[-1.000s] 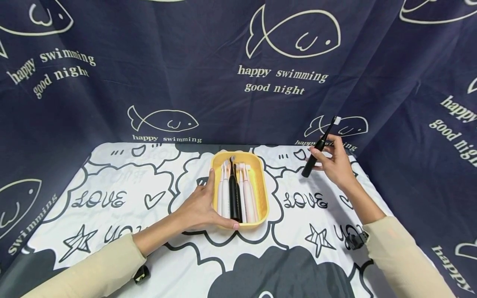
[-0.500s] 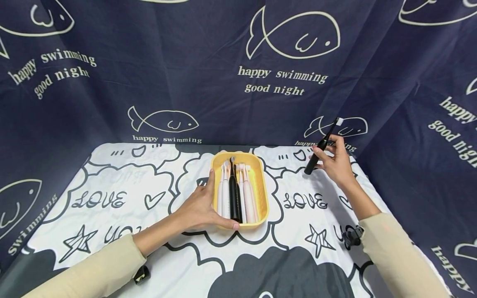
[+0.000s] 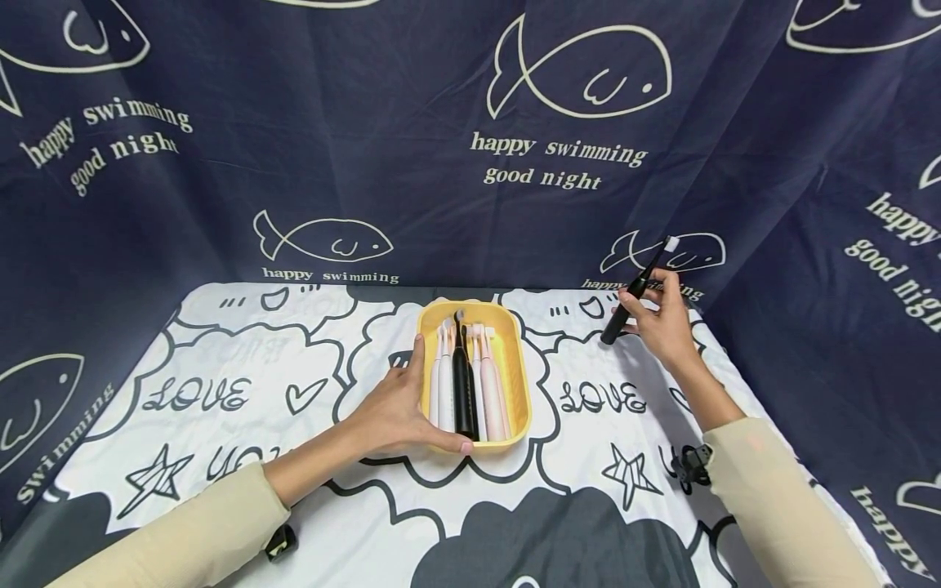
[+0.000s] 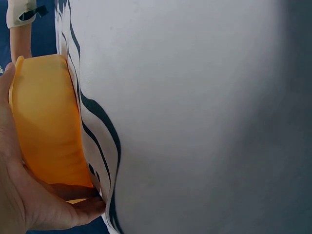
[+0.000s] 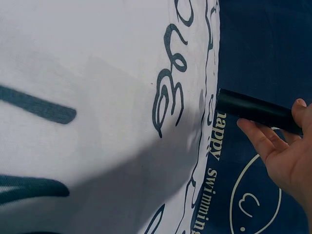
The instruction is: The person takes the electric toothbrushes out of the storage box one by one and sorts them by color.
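My right hand (image 3: 664,320) pinches a black electric toothbrush (image 3: 638,286) between thumb and fingers, above the right back part of the table. Its white bristle head points up and to the right; the handle's base slants down to the left. In the right wrist view the black handle (image 5: 258,111) sticks out past the fingertips. At the middle, my left hand (image 3: 393,412) grips the near left corner of a yellow plastic basket (image 3: 520,384), thumb along the front rim. Inside lie white electric toothbrushes (image 3: 445,384), a black electric toothbrush (image 3: 462,392) and a pale pink one (image 3: 494,392).
A white cloth (image 3: 279,445) with black cartoon print covers the table. Dark blue curtains (image 3: 434,188) with fish drawings hang behind it and at both sides. Each wrist carries a small black camera, such as the right one (image 3: 693,467).
My right hand has shifted slightly, and the toothbrush in it has tilted further to the right. The left hand and the basket have stayed in place.
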`<state>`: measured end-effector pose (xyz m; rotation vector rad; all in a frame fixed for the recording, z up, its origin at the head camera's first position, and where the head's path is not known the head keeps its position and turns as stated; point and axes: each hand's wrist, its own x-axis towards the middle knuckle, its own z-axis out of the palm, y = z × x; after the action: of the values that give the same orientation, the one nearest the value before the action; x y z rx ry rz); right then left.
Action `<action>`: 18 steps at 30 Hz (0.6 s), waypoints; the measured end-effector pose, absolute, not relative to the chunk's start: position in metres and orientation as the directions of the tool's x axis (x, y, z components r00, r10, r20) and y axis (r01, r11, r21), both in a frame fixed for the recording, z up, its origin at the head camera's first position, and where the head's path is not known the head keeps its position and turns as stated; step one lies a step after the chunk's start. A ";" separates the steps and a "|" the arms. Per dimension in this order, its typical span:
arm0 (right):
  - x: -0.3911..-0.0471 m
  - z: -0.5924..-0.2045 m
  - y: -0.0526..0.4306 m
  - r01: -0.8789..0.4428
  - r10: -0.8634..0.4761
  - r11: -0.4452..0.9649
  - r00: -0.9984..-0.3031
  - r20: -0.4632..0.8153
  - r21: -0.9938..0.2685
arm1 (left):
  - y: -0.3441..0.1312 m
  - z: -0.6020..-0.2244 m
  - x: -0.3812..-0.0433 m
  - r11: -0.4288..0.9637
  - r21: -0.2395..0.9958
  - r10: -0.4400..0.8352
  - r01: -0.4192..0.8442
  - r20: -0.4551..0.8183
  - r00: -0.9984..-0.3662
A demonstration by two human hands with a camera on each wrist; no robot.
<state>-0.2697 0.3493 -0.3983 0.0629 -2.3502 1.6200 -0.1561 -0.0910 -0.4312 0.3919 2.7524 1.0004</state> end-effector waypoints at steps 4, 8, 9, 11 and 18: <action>-0.270 -0.399 0.349 -0.187 0.127 0.388 -0.959 0.253 -0.903 | -0.091 -0.432 -0.156 0.739 0.649 0.309 0.183 -0.085 -0.947; -0.270 -0.399 0.348 -0.178 0.126 0.398 -0.961 0.246 -0.900 | -0.091 -0.432 -0.155 0.741 0.647 0.306 0.179 -0.089 -0.948; -0.270 -0.399 0.348 -0.176 0.126 0.399 -0.961 0.245 -0.900 | -0.091 -0.432 -0.155 0.742 0.646 0.305 0.178 -0.089 -0.948; -0.270 -0.398 0.348 -0.173 0.128 0.398 -0.962 0.241 -0.901 | -0.091 -0.432 -0.155 0.741 0.647 0.305 0.177 -0.090 -0.948; -0.271 -0.397 0.347 -0.172 0.134 0.421 -0.959 0.249 -0.891 | -0.092 -0.432 -0.157 0.740 0.647 0.310 0.183 -0.086 -0.947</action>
<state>-0.2709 0.3474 -0.3967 0.0325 -2.3968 1.5527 -0.1565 -0.0916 -0.4320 0.3936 2.7520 0.9939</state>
